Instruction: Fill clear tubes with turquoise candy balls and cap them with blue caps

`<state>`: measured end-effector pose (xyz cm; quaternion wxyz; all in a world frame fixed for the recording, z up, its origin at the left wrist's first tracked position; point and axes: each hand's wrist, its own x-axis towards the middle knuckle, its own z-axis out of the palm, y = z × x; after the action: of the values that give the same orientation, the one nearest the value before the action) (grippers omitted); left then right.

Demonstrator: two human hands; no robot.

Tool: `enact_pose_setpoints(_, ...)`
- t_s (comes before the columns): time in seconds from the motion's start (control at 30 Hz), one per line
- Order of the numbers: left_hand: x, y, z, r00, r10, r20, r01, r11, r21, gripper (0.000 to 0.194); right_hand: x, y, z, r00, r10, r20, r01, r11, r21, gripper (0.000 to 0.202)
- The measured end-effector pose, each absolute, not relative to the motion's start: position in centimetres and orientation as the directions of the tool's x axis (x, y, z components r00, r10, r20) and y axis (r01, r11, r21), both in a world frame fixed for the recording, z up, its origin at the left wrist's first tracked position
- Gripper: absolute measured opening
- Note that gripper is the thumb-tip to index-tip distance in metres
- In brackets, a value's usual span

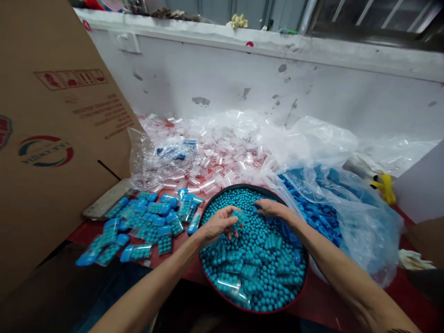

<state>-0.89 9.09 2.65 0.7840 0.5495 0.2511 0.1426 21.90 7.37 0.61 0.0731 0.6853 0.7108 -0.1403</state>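
Observation:
A round tub (pixel 205 277) with a dark red rim is full of small turquoise balls (pixel 243 196). Over its left half, my left hand (pixel 222 224) is closed around a small clear plastic case (pixel 237 218) with turquoise balls in it. My right hand (pixel 270 208) is at the tub's far right side, low over the balls, fingers pinched together. Something dark blue shows at those fingertips, too small to name. Several filled clear cases (pixel 229 282) lie on the balls at the near side. Blue caps (pixel 286 231) lie inside the tub's right edge.
Filled cases with blue caps (pixel 164 238) are piled left of the tub. Empty clear cases (pixel 222 157) cover the red table behind it. At right, a plastic bag (pixel 364 222) holds more blue pieces (pixel 319 217). A big cardboard box (pixel 62 115) stands left; a white wall (pixel 208 74) runs behind.

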Motion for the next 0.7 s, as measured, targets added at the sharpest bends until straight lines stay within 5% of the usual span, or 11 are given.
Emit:
enact_pose_setpoints(0.3,-0.4,9.2,2.1,0.776,0.573,-0.264,0.095,0.308,0.947,0.028,20.5,5.5,1.6,-0.034,0.992,-0.119,0.999,0.035,0.006,0.013)
enact_pose_setpoints(0.53,0.2,9.0,1.8,0.724,0.636,-0.268,0.092,0.296,0.951,0.042,18.3,3.2,2.5,-0.075,0.99,0.121,0.931,0.113,-0.347,0.029)
enact_pose_setpoints(0.7,0.4,8.2,1.9,0.732,0.652,-0.198,0.007,0.284,0.959,0.047,16.0,1.6,2.2,-0.131,0.977,0.169,0.895,0.19,-0.404,0.043)
